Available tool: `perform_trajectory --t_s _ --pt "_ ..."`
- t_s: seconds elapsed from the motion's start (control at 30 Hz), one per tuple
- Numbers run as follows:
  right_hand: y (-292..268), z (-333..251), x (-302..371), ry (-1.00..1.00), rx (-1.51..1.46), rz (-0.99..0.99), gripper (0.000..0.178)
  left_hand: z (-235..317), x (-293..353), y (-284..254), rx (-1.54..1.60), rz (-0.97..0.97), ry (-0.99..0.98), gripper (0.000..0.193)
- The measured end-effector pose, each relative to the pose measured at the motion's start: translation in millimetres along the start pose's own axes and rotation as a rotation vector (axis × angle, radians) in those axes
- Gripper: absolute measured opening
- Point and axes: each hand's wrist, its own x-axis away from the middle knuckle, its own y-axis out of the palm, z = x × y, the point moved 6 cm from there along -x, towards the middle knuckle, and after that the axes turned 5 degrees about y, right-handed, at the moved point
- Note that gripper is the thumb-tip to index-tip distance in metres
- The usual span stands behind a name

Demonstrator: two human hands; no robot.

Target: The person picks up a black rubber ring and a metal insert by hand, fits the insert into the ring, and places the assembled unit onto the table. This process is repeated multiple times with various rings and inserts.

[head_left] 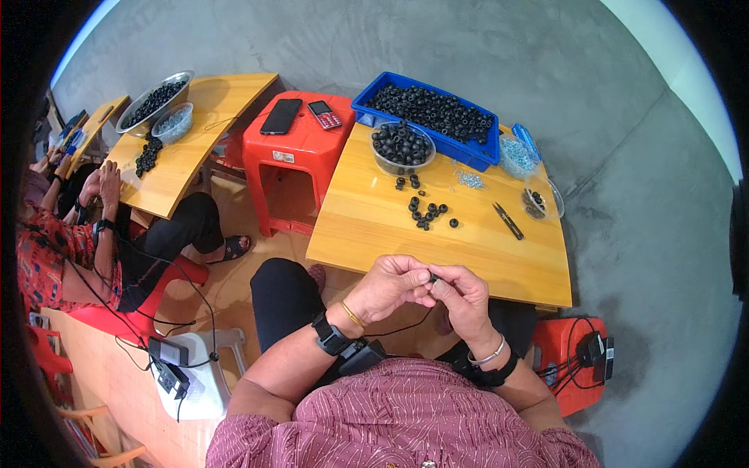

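Note:
My left hand [394,287] and my right hand [466,304] meet just off the table's near edge, fingertips pinched together. Between them is a small black part [434,278], mostly covered by the fingers. Ahead of my hands, several loose black rounded parts [427,212] with holes lie scattered on the wooden table [359,214]. A clear round bowl [403,150] heaped with the same black parts stands behind them. To the right lies a pair of small dark snips [509,221].
A blue tray [490,156] of black parts sits at the back, beside tubs of pale-blue bits [516,158] and black pieces [534,204]. Phones [282,116] lie on a red stool [296,156]. At left, a co-worker [78,257] sits at another table. Cabled devices rest on a red stool [566,335].

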Motion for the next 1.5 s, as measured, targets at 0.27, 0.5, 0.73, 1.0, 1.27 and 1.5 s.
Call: perform_trajectory --t_s 0.27,0.5,0.73,1.0,1.27,1.5 --pt "0.0 3.0 -3.8 0.088 0.058 -0.027 0.020 5.0 0.5 1.9 0.003 0.014 -0.010 0.014" --pt "-6.4 -1.8 -0.6 0.067 0.246 0.067 0.009 -1.2 0.1 -1.1 0.056 0.007 -0.063 0.012" --pt "-3.6 -13.9 -1.5 -0.056 0.522 0.072 0.009 -1.0 -0.2 -1.7 0.045 0.047 -0.051 0.013" --pt "-4.3 -8.9 0.3 0.004 0.444 0.061 0.008 3.4 0.9 -2.2 -0.072 0.039 -0.028 0.012" --pt "-3.9 -17.3 -0.5 -0.113 0.631 -0.108 0.013 3.6 1.1 -5.8 -0.083 -0.064 -0.188 0.013" --pt "7.7 -27.5 -0.4 -0.248 0.650 -0.268 0.035 -0.7 2.2 -0.8 -0.044 -0.119 -0.243 0.013"
